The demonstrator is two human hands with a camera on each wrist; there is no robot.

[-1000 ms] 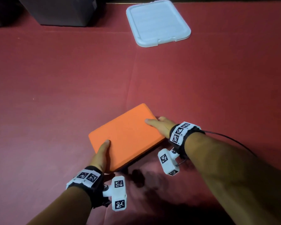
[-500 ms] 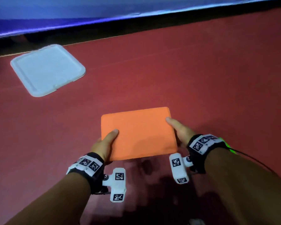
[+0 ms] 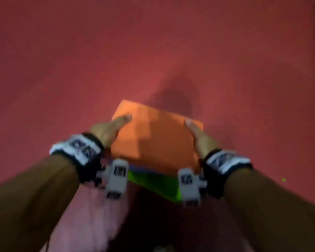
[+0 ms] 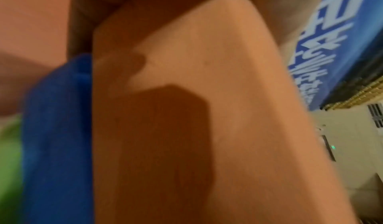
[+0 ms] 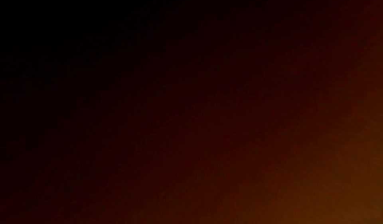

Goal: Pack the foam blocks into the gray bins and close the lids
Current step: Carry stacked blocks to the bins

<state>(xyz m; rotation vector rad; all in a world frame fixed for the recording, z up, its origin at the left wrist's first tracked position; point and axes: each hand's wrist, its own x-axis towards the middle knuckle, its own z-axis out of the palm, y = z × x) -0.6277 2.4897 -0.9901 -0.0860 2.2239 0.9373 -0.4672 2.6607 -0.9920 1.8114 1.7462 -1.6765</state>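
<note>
The head view is blurred. An orange foam block [image 3: 156,135] lies on top of a stack, with a thin blue block [image 3: 135,168] and a green block [image 3: 153,182] showing under its near edge. My left hand [image 3: 107,130] grips the stack's left edge with the thumb on top. On the right edge my right hand [image 3: 198,137] grips the same way. The left wrist view shows the orange block [image 4: 186,113] close up, with the blue block [image 4: 56,129] and the green block [image 4: 8,154] beside it. The right wrist view is dark. No bin or lid is in view.
The red table covering [image 3: 62,70] fills the head view around the stack. In the left wrist view a blue banner [image 4: 342,31] and a beige cabinet [image 4: 352,145] stand in the background.
The head view has swung, and the white lid has left the picture. The stack has turned between my hands, and blue and green blocks now show beneath the orange one.
</note>
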